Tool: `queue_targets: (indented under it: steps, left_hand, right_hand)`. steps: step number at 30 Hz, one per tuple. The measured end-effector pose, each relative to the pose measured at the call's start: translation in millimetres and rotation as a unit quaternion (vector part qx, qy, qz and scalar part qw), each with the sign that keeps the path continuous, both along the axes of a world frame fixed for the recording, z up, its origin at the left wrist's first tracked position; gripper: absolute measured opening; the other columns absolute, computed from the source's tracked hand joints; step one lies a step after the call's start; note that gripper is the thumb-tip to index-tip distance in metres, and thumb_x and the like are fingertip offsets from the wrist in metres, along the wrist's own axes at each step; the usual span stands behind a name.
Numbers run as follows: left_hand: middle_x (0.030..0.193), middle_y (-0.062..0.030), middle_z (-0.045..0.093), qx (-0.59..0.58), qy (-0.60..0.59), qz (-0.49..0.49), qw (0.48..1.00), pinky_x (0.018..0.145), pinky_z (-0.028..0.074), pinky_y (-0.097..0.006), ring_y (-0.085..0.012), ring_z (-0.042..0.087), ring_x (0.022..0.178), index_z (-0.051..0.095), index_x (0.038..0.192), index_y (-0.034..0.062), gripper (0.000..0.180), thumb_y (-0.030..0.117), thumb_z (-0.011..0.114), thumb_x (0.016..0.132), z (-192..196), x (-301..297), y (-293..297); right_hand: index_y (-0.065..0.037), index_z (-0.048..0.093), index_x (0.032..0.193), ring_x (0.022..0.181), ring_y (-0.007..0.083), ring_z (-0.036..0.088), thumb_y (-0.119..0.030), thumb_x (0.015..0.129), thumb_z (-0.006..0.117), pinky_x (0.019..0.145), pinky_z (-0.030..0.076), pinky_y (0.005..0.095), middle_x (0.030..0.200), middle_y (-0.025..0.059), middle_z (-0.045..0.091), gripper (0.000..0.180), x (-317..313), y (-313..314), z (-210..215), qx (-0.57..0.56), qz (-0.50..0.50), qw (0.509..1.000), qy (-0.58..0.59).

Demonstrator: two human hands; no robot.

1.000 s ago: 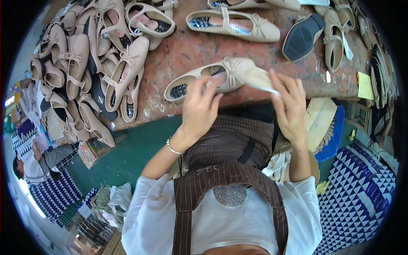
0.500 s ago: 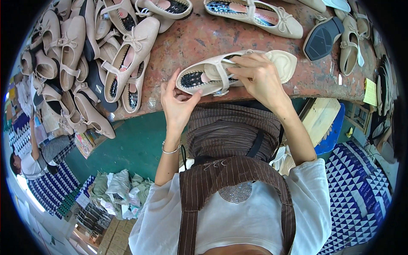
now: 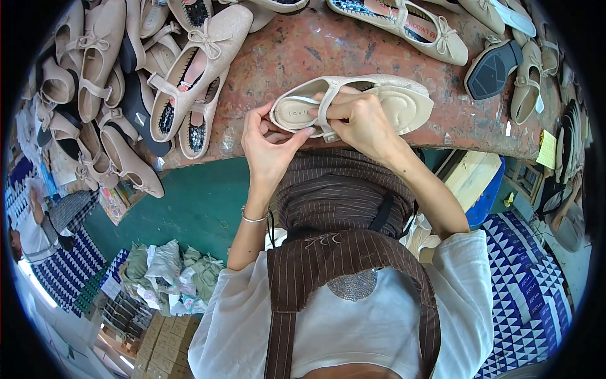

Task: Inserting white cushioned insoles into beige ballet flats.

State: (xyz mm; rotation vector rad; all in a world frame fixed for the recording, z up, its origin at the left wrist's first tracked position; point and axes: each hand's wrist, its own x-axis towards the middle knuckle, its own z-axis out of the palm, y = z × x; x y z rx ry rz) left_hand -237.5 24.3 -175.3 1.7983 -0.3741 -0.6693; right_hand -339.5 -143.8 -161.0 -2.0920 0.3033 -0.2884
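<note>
A beige strapped shoe [image 3: 319, 84] lies sideways on the worktable, heel toward the left. A cream insole [image 3: 404, 104] runs along it: its heel end sits in the shoe's heel, and its wide front end lies over the toe part. My left hand [image 3: 270, 140] is closed around the heel, thumb on the near rim and fingers at the back. Curled at the strap, my right hand [image 3: 366, 123] has its fingers reaching into the opening onto the insole; the strap and knuckles partly hide their tips.
Many beige shoes [image 3: 101, 54] are piled at the left, some overhanging the table edge. Another strapped shoe [image 3: 404, 25] lies at the far side. A shoe with its dark sole [image 3: 492, 69] up is at the right. A person [image 3: 38, 230] is at the far left.
The insole's heel end now covers the dark patterned inside of the shoe's heel. My right hand has shifted left and down, its fingers now deeper in the opening. My left hand stays at the heel.
</note>
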Motion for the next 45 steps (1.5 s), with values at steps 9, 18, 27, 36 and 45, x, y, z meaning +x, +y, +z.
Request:
queue_targets:
  steps: [9,18,27,36,45]
  left_hand:
    - [0.072,-0.0055,0.065,-0.010,0.040,0.091,0.995,0.043,0.052,-0.022,-0.0042,0.056,0.056,0.060,0.093,-0.0045,0.019,0.006,0.075,0.086,-8,9,-13]
    - [0.057,-0.0037,0.059,0.040,-0.047,0.065,0.996,0.037,0.042,-0.026,-0.0065,0.054,0.045,0.061,0.083,-0.0030,0.012,0.005,0.066,0.091,-16,15,-12]
    - [0.055,-0.0083,0.060,0.090,-0.113,0.002,0.989,0.041,0.041,-0.030,-0.0137,0.058,0.043,0.058,0.080,-0.0018,0.017,0.008,0.065,0.091,-4,19,-14]
    - [0.072,-0.0062,0.060,0.099,-0.419,-0.206,0.879,0.056,0.047,-0.040,-0.0257,0.062,0.069,0.058,0.077,0.0089,0.023,0.024,0.076,0.081,28,-67,0]
    - [0.145,-0.0158,0.048,0.062,-0.429,-0.355,0.829,0.114,0.025,-0.060,-0.0333,0.040,0.139,0.044,0.143,0.0067,0.062,0.030,0.056,0.087,-9,-92,-27]
  right_hand:
    - [0.002,0.073,0.093,0.108,0.0322,0.064,-0.002,0.072,0.066,0.095,0.051,0.0409,0.110,0.0179,0.069,0.023,2,9,-18,-0.148,0.062,0.987,-0.005]
    - [0.006,0.067,0.106,0.113,0.0277,0.064,-0.006,0.082,0.055,0.096,0.051,0.0380,0.118,0.0231,0.065,0.030,9,3,-2,-0.190,0.203,0.960,-0.037]
    - [-0.004,0.073,0.086,0.100,0.0260,0.069,-0.004,0.071,0.063,0.114,0.036,0.0437,0.096,0.0153,0.073,0.018,-14,9,29,-0.350,0.109,0.920,0.140]
    - [0.000,0.032,0.149,0.106,0.0345,0.064,-0.026,0.082,0.079,0.090,0.052,0.0398,0.122,0.0193,0.064,0.085,-28,-61,51,0.222,-0.240,0.945,0.023]
    - [0.004,0.055,0.102,0.124,0.0417,0.054,-0.002,0.077,0.060,0.114,0.024,0.0606,0.129,0.0290,0.057,0.025,-74,63,30,-0.235,-0.173,0.952,0.094]
